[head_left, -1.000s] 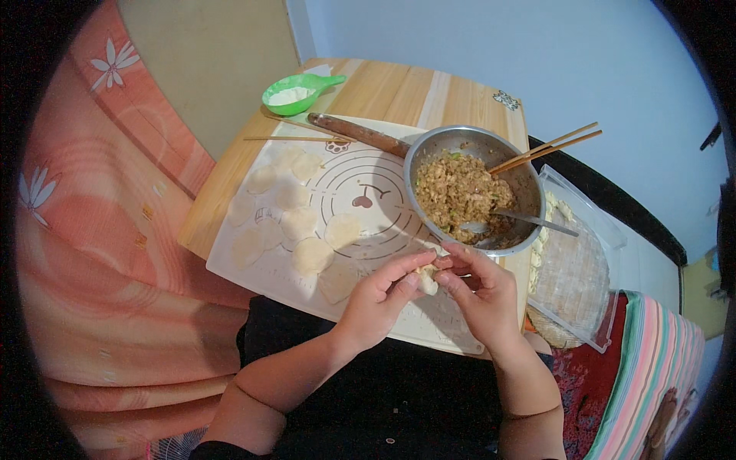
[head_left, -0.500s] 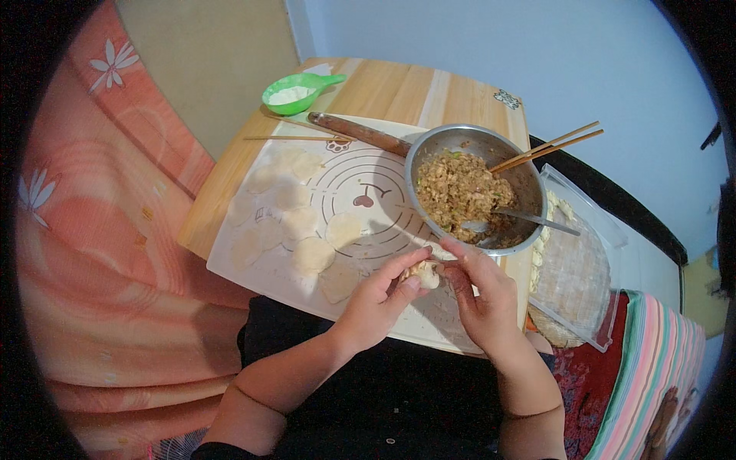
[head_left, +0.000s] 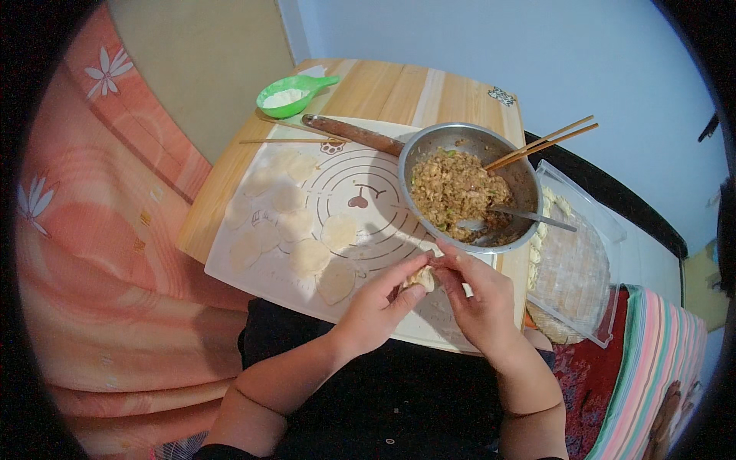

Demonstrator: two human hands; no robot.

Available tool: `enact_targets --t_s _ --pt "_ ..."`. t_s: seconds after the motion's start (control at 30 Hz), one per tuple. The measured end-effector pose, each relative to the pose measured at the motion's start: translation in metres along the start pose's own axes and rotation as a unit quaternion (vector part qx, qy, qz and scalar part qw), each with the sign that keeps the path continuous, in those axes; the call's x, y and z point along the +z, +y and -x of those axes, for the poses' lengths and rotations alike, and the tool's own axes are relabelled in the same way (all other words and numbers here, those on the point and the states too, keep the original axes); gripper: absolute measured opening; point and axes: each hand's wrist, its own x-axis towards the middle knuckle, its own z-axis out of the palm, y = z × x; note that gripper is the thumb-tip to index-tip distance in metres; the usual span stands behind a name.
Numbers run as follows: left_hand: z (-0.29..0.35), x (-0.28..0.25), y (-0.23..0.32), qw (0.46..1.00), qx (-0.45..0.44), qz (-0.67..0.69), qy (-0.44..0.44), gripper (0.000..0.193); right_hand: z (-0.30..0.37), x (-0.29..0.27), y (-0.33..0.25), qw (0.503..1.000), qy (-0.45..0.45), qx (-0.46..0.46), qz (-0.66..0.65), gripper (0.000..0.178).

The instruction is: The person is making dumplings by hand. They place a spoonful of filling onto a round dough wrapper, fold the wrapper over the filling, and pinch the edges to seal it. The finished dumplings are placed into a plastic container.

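Between my two hands, above the front of the white mat (head_left: pixel 383 180), is a small pale dumpling (head_left: pixel 420 280). My left hand (head_left: pixel 379 301) cups it from the left, thumb on its near side. The fingers of my right hand (head_left: pixel 481 297) pinch its edge from the right. Just beyond the hands stands a steel bowl (head_left: pixel 525 165) of minced filling (head_left: pixel 452 184), holding a pair of chopsticks (head_left: pixel 546 142) and a metal spoon (head_left: pixel 537 218). Several round dough wrappers (head_left: pixel 310 257) lie on the mat to the left; some overlap.
A rolling pin (head_left: pixel 354 133) rests at the mat's far side, against the bowl. Beyond it sits a green scoop (head_left: pixel 294 96) of white flour. Loose chopsticks (head_left: pixel 284 141) lie nearby. To the right, a clear-sided tray (head_left: pixel 571 264) carries a row of dumplings (head_left: pixel 538 245). Orange cloth (head_left: pixel 123 268) hangs at left.
My right fingers have closed in further on the dumpling's edge, and its opening shows less. The whole view has shifted slightly; the bowl and wrappers stay in place.
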Motion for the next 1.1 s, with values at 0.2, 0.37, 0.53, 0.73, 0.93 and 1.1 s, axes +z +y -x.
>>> enact_targets --t_s 0.2,0.37,0.53,0.73,0.93,1.1 --pt "-0.005 -0.003 0.008 0.981 -0.064 0.186 0.003 0.038 0.001 -0.003 0.001 0.983 -0.003 0.103 -0.154 0.041" --pt "-0.005 -0.001 0.002 0.979 -0.049 0.200 0.003 0.037 0.003 0.000 0.004 0.976 -0.015 0.135 -0.172 0.042" --pt "-0.001 0.001 0.008 0.999 0.025 -0.025 -0.012 0.039 0.002 0.000 -0.002 0.989 0.002 0.102 -0.110 0.038" --pt "-0.001 0.006 0.003 0.997 0.063 -0.012 0.036 0.041 0.003 0.004 -0.003 0.995 0.024 0.060 -0.076 0.038" --pt "-0.004 -0.001 0.002 0.996 0.016 0.076 0.038 0.038 0.002 0.001 -0.006 0.973 0.016 0.121 -0.195 0.040" --pt "-0.003 -0.002 0.004 0.999 0.033 0.019 0.023 0.038 0.004 -0.001 0.001 0.974 -0.005 0.110 -0.200 0.042"
